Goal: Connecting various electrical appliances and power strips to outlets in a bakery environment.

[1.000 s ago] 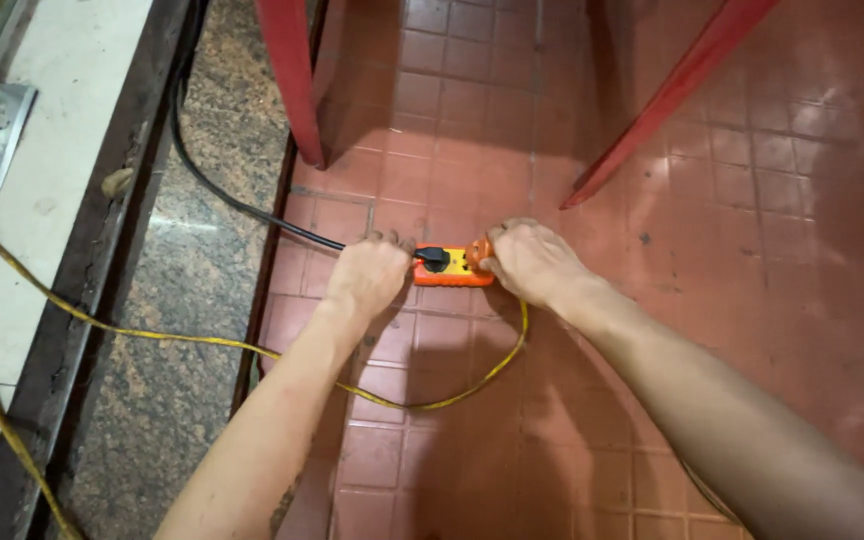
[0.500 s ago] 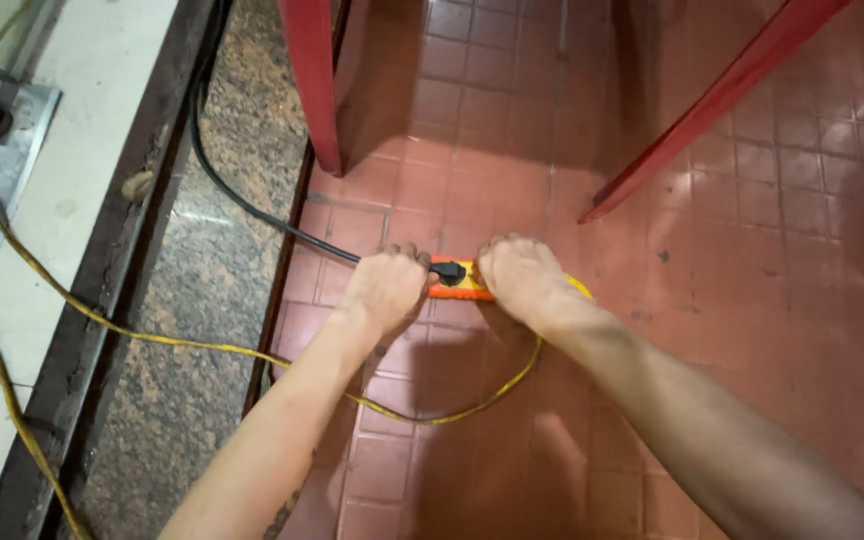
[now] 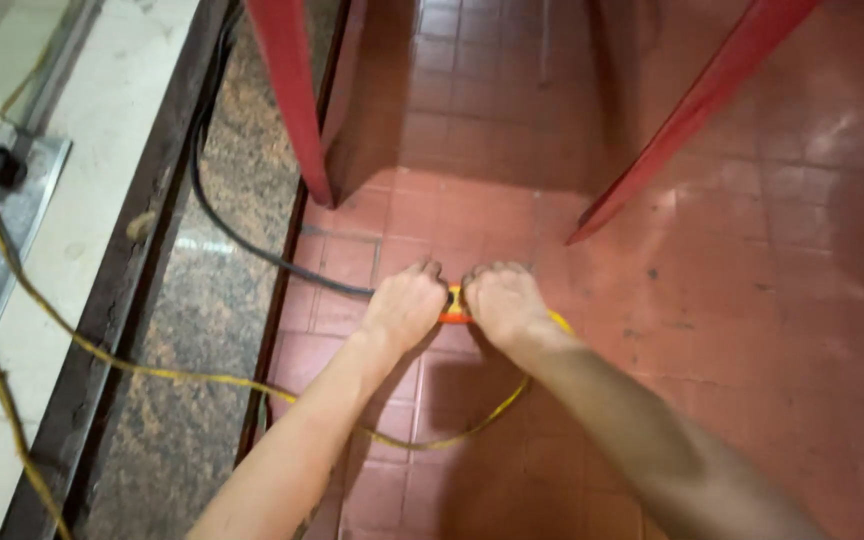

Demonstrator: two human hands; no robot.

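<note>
Gripping an orange socket (image 3: 454, 308) from both sides: left hand (image 3: 405, 305) and right hand (image 3: 503, 300) are curled closed around it at frame centre, low on the red tile floor (image 3: 752, 330). Only a small strip of the socket shows between the knuckles. Black cable (image 3: 252, 245) enters under the left hand and runs up-left along the granite strip (image 3: 202, 340). Yellow cord (image 3: 432, 436) exits by the right hand, loops below both forearms, then trails off left across the pale slab (image 3: 42, 300). Two red legs (image 3: 297, 110) stand above the hands, one upright at upper left, one slanting at upper right.
</note>
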